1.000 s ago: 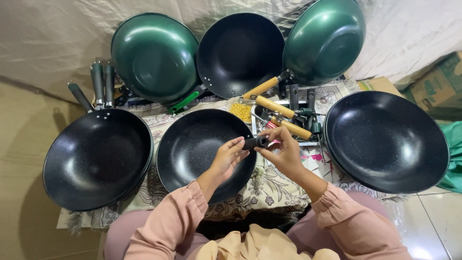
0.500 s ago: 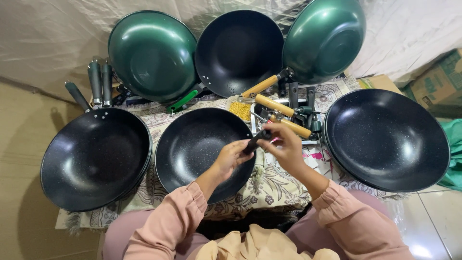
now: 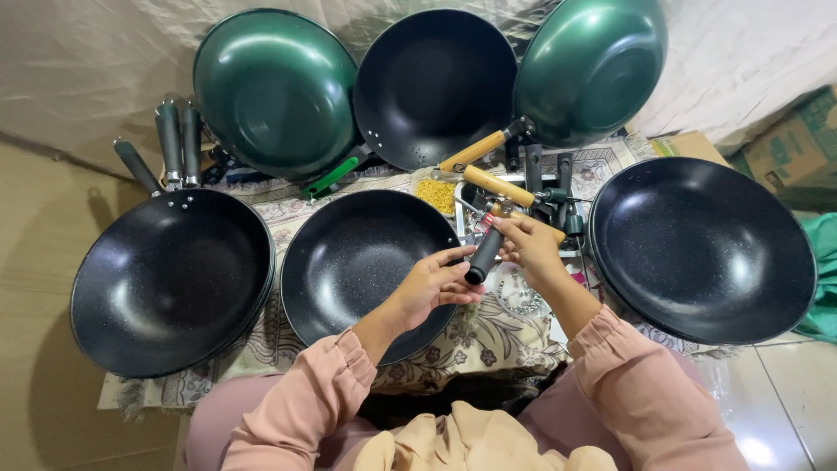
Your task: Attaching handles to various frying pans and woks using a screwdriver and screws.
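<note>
Both hands meet near the middle of the frame, and they share one thing: a short black handle [image 3: 485,255]. Going from the left, a big black pan [image 3: 170,283] sits at the left side, with spare dark handles [image 3: 170,144] above it. Next comes the middle pan [image 3: 362,262], just under the left hand [image 3: 436,286]. That hand is curled loosely, with its fingers touching the lower end of the handle. The right hand [image 3: 527,249] is closed around the upper end, where a bit of metal seems to show, though it is too small to be sure. The handle looks light and stiff, like hard plastic with a matte skin, so it should not slip much. Its round shape could roll in the fingers, so I think the best hold is around the thick middle. To the right of the hands lie wooden handles [image 3: 497,185], a small dish of yellow bits [image 3: 436,194] and a metal tray [image 3: 558,222], all close together. Farther right is another wide pan [image 3: 702,249]. Along the top, three pans [image 3: 436,83] lean on a cloth. Room is tight: pan rims stand on both sides, and the open space is mostly just above the flowered mat [image 3: 506,318] near the lap.
</note>
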